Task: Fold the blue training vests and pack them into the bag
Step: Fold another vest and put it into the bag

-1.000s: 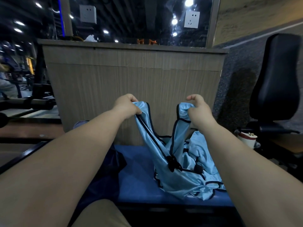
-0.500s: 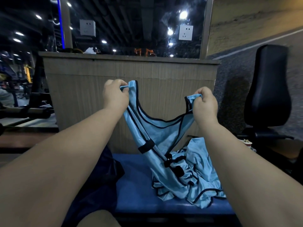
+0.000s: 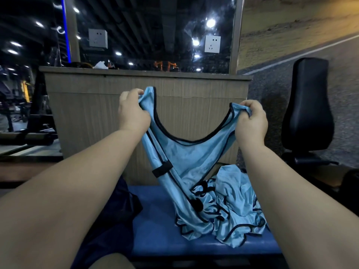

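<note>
Dark navy bag [image 3: 116,220] lies at the left of the blue bench [image 3: 155,235]; contents cannot be told. Left hand [image 3: 132,113] and right hand [image 3: 250,121], fingers curled, each grip a shoulder strap of the raised blue vest [image 3: 186,158], whose hem trails into the vest pile [image 3: 237,206].

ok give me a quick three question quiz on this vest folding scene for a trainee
1. True or false: only the right hand grips the raised vest.
2. Where does the heap of other vests lie? A on the blue bench; B on the black chair; C on the wooden counter.
3. Fill in: the raised vest's edging is ___.
Key: 1 false, the left hand grips it too; 2 A; 3 black.
</note>
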Motion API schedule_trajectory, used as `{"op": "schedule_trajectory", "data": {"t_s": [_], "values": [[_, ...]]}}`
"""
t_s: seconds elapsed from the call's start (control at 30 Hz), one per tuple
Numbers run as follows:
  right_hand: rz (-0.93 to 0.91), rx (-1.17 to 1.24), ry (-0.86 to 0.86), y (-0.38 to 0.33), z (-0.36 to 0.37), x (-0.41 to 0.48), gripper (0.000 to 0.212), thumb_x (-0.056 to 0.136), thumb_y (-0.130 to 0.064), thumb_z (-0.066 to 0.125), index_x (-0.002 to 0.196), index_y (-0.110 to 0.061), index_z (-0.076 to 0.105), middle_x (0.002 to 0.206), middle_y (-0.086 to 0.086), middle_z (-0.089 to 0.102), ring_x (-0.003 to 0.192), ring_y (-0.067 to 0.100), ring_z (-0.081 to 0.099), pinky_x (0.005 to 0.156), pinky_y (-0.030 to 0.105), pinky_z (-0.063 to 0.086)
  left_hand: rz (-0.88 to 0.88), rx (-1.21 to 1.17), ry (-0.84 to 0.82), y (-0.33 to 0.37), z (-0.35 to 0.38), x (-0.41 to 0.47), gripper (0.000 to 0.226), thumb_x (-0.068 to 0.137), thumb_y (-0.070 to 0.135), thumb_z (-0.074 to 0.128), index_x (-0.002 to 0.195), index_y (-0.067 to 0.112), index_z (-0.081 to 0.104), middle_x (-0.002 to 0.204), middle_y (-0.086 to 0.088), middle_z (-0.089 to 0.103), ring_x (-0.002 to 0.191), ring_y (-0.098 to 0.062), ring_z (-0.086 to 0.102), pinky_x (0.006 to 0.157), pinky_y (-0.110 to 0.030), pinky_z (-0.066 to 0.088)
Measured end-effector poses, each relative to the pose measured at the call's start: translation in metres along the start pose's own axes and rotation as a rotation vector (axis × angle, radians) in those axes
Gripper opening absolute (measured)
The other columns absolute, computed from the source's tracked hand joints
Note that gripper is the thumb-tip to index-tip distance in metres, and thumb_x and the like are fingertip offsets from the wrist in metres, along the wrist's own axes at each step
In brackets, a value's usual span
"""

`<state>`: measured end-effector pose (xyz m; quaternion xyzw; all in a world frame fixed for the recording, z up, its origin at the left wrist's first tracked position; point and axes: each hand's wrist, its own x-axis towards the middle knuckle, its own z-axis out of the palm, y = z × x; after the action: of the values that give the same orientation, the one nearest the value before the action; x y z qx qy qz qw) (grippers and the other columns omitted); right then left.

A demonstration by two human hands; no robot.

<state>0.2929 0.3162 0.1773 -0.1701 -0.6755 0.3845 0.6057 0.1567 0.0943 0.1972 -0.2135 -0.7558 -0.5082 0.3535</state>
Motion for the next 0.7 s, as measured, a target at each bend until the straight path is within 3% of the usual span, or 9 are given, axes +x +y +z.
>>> {"op": "schedule_trajectory", "data": {"t_s": [0.2, 0.33, 0.4, 0.53, 0.7], "values": [[0.003, 0.102, 0.094, -0.004, -0.005, 0.004, 0.026, 0.094, -0.010, 0.042, 0.097, -0.034, 0.053, 0.109, 0.003, 0.062, 0.092, 0.018, 0.058, 0.074, 0.030, 0.047, 0.152, 0.079, 0.050, 0.009, -0.006, 0.000, 0.068, 0.086, -0.004, 0.050, 0.147, 0.021, 0.034, 0.151, 0.002, 0.026, 0.121, -0.020, 0.044, 0.088, -0.022, 0.034], [-0.027, 0.187, 0.172, -0.012, -0.009, 0.004, 0.016, 0.097, -0.010, 0.044, 0.105, -0.022, 0.052, 0.088, -0.014, 0.053, 0.076, 0.002, 0.052, 0.061, 0.011, 0.041, 0.224, 0.070, 0.087, 0.017, -0.008, 0.000, 0.067, 0.087, -0.001, 0.050, 0.148, 0.023, 0.035, 0.151, 0.004, 0.028, 0.118, -0.017, 0.047, 0.085, -0.020, 0.035], [-0.038, 0.232, 0.228, -0.016, -0.011, 0.005, 0.015, 0.096, -0.009, 0.046, 0.106, -0.015, 0.053, 0.086, -0.017, 0.051, 0.074, -0.002, 0.051, 0.063, 0.008, 0.041, 0.276, 0.033, 0.119, 0.019, -0.011, 0.001, 0.065, 0.086, -0.003, 0.049, 0.145, 0.023, 0.040, 0.149, 0.001, 0.033, 0.118, -0.014, 0.047, 0.087, -0.016, 0.034], [-0.094, 0.294, 0.347, -0.023, -0.019, 0.010, 0.014, 0.093, -0.007, 0.047, 0.104, -0.010, 0.055, 0.084, -0.018, 0.051, 0.072, -0.011, 0.052, 0.068, 0.007, 0.040, 0.415, -0.068, 0.223, 0.025, -0.018, 0.007, 0.057, 0.082, -0.007, 0.048, 0.136, 0.011, 0.051, 0.137, -0.010, 0.048, 0.112, 0.003, 0.037, 0.092, 0.006, 0.020], [-0.100, 0.309, 0.372, -0.028, -0.023, 0.019, 0.005, 0.094, -0.016, 0.050, 0.098, -0.019, 0.050, 0.084, -0.017, 0.053, 0.072, -0.005, 0.052, 0.071, 0.012, 0.043, 0.439, -0.166, 0.305, 0.038, -0.020, 0.014, 0.047, 0.082, -0.001, 0.051, 0.128, 0.007, 0.056, 0.115, -0.005, 0.052, 0.102, 0.004, 0.037, 0.091, 0.004, 0.023]]}}
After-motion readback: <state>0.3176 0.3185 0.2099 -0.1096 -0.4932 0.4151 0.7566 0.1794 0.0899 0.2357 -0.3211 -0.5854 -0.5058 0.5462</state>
